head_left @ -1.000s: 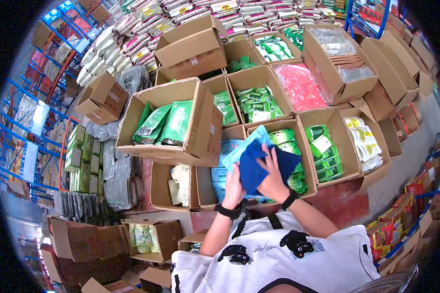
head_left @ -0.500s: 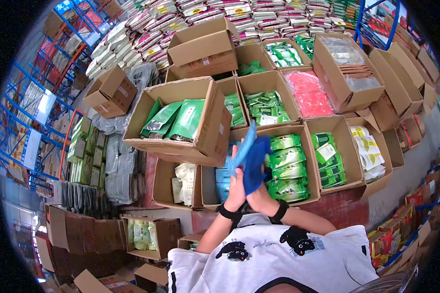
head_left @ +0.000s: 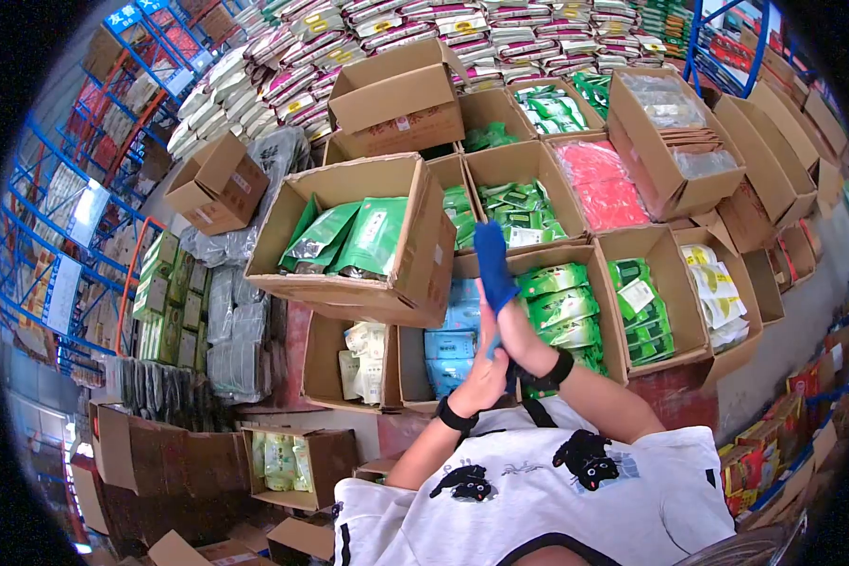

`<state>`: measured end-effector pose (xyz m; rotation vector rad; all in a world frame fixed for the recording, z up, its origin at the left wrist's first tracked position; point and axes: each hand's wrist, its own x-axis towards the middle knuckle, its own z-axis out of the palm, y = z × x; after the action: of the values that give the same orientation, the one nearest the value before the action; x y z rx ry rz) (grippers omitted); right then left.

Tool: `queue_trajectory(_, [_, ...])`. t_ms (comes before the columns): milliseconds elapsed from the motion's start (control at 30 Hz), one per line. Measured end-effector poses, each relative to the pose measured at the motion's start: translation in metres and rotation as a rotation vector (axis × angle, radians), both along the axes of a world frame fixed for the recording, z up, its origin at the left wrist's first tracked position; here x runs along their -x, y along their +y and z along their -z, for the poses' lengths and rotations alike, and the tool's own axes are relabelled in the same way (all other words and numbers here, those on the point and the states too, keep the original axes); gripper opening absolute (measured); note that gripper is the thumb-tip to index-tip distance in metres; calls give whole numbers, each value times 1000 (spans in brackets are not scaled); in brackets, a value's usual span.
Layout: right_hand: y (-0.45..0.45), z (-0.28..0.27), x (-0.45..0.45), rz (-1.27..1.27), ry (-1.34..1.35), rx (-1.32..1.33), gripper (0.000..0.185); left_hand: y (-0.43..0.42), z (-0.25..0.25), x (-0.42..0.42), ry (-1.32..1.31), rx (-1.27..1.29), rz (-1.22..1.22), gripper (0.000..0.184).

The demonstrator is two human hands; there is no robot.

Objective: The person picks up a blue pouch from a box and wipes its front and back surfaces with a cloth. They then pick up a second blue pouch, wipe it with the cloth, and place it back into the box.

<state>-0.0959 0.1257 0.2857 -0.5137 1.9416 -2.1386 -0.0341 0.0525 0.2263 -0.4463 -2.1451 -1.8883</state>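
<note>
My right hand (head_left: 526, 338) points away from me over the boxes. A dark blue cloth piece that looks like a glove (head_left: 493, 264) covers its fingers, which appear stretched out and together. My left hand (head_left: 484, 385) presses against the right hand near the palm, its fingers closed, with a bit of light blue material (head_left: 492, 346) showing at them. Exactly how the left fingers grip is partly hidden. Below the hands, light blue packets (head_left: 451, 347) lie in a carton, beside green packets (head_left: 558, 307).
Close on the left, a raised carton (head_left: 349, 302) holds large green pouches (head_left: 373, 236). Further cartons hold cream packets (head_left: 363, 358), pink packets (head_left: 599, 179) and yellow-white packets (head_left: 712, 288). Stacked sacks (head_left: 500, 38) stand behind; blue racking (head_left: 66, 236) is at left.
The blue glove has moved from between both hands to a straight position over the right fingers. My left hand has slid down and toward me; the light blue part shows less.
</note>
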Motion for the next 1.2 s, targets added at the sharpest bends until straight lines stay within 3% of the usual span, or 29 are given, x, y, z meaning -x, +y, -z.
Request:
queue_trajectory(33, [-2,34,1,-94,128,-63,50,-1,3,-3,-60,-71,14,76])
queue_trajectory(133, [-5,33,-31,1,576,-186,47,-10,9,-9,-256,-291,94,75])
queue_trajectory(367, [-5,46,-31,-163,456,-84,50,-24,4,-10,-261,-305,135,73])
queue_trajectory(467, [-11,39,-12,-18,565,-62,51,-25,3,-10,-207,-245,159,73])
queue_trajectory(500, [-9,38,-4,111,883,-264,48,-24,0,-10,-188,-228,158,72])
queue_trajectory(533, [-6,26,4,110,886,-263,48,-23,-4,-8,-167,-212,159,72])
queue_trajectory(600, [1,-4,12,-113,-199,-192,42,-13,-22,-11,-205,-141,78,76])
queue_trajectory(633, [-10,32,25,49,-226,162,37,-7,-28,-12,-248,-72,-2,80])
queue_trajectory(667, [-11,31,22,47,-226,161,37,-4,-26,-10,-247,-73,-4,80])
queue_trajectory(733, [-16,22,7,53,221,-290,36,-3,-18,-5,-142,-274,-1,81])
queue_trajectory(767, [-23,1,-6,-16,-121,173,40,-8,-10,-10,-271,-325,41,77])
queue_trajectory(800, [-32,23,-9,206,373,25,42,-16,-3,-16,-400,-376,83,75])
queue_trajectory(867, [-20,22,-24,48,707,-299,44,-29,0,-15,-296,-539,6,81])
queue_trajectory(900, [-18,24,-31,-30,639,-247,44,-32,-1,-13,-188,-691,-72,87])
queue_trajectory(967, [-14,24,-36,-143,646,-223,44,-29,-19,-14,-221,-751,-156,90])
queue_trajectory(1133, [-8,15,-8,-274,819,-440,46,-43,-20,-18,-217,-607,48,88])
queue_trajectory(1200, [-14,14,-5,-140,906,-472,46,-45,-12,-17,-118,-487,24,87])
